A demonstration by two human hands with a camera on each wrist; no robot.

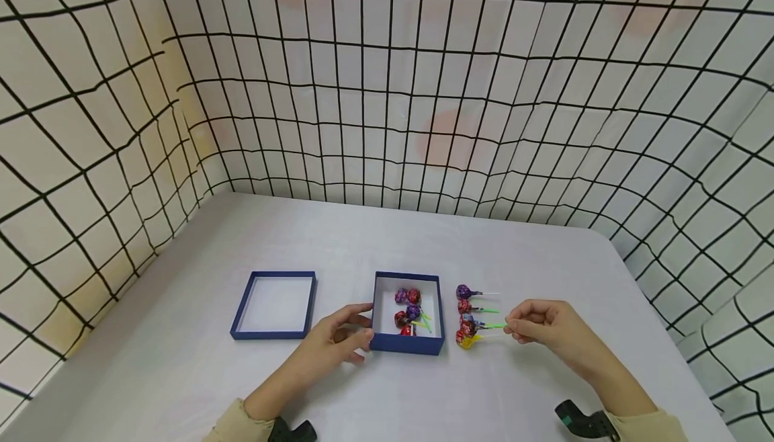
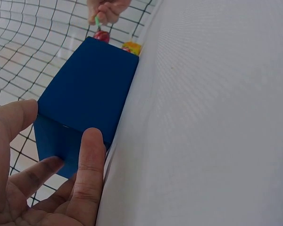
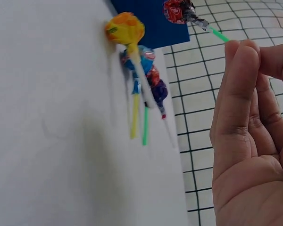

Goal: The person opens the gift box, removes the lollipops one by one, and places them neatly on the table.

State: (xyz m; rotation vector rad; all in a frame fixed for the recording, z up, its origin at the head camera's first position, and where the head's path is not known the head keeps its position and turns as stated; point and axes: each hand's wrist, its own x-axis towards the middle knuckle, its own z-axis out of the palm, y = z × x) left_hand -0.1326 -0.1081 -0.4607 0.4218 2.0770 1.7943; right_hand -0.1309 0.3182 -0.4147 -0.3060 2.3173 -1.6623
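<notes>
While the left hand [image 1: 331,344] rests against the blue box [image 1: 406,344]: the right hand [image 1: 544,321] pinches the green stick of a red-wrapped lollipop [image 3: 175,12] between thumb and fingertips.
Held lollipop: just right of the box, candy end pointing left; it appears raised off the white table [image 1: 484,395].
Left hand: fingers spread and slightly bent, touching the box's left side around its near corner, without wrapping round it.
Inside the box: at least five lollipops [image 1: 414,296] in red and purple wrappers, gathered loosely on the pale floor.
Right of the box: four more lie in a row, sticks pointing right: a purple one [image 3: 159,91] farthest, then a red one [image 3: 154,75], a blue one [image 3: 145,56], and a yellow one [image 3: 125,28] nearest.
Far left: a shallow, blue-rimmed lid [image 1: 271,336], pale inside facing up, well apart from the box.
Step in hand: seemingly, picking one lollipop from the row to join those in the box.
Next move: would probably call for lifting it over the right wall, then lowering it without knocking its neighbours, the left hand steadying the box.
</notes>
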